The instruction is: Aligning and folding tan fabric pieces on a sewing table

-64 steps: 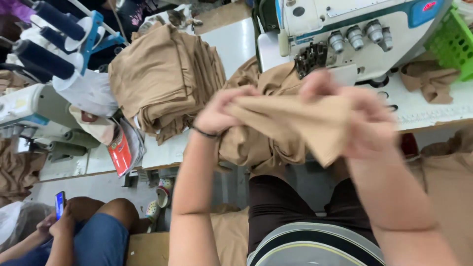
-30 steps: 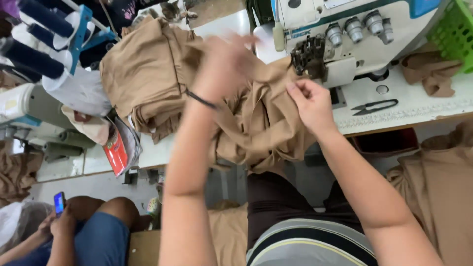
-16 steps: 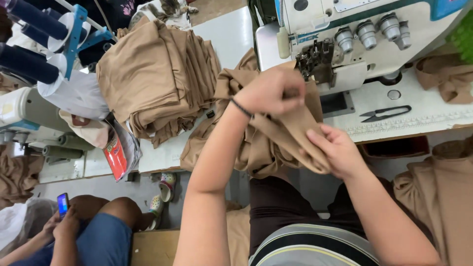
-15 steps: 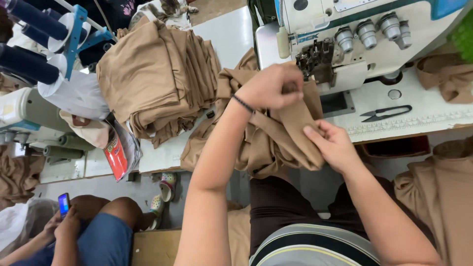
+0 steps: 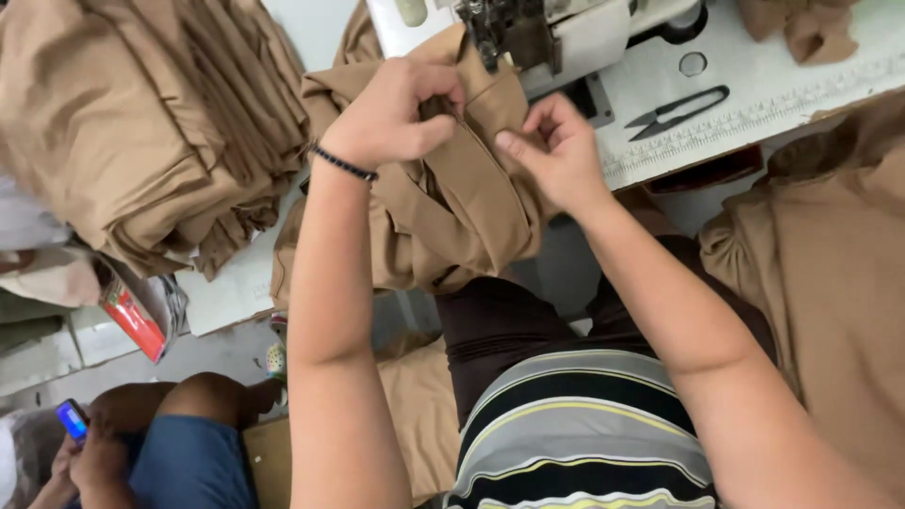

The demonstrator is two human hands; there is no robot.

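Observation:
My left hand point(image 5: 391, 113), with a dark beaded bracelet on the wrist, pinches the upper edge of a tan fabric piece point(image 5: 471, 203) just below the sewing machine head point(image 5: 528, 33). My right hand point(image 5: 556, 151) grips the same fabric's edge a little to the right, fingers bent on it. The fabric hangs in folds over the table's front edge toward my lap.
A tall stack of folded tan fabric point(image 5: 132, 123) lies at the left on the white table point(image 5: 801, 80). Black thread snips point(image 5: 679, 108) rest right of the machine. More tan cloth point(image 5: 830, 273) hangs at right. Another person point(image 5: 141, 443) sits at lower left holding a phone point(image 5: 73, 418).
Both hands have carried the fabric up toward the machine's needle area and now hold its edge close together. The view has closed in on the table.

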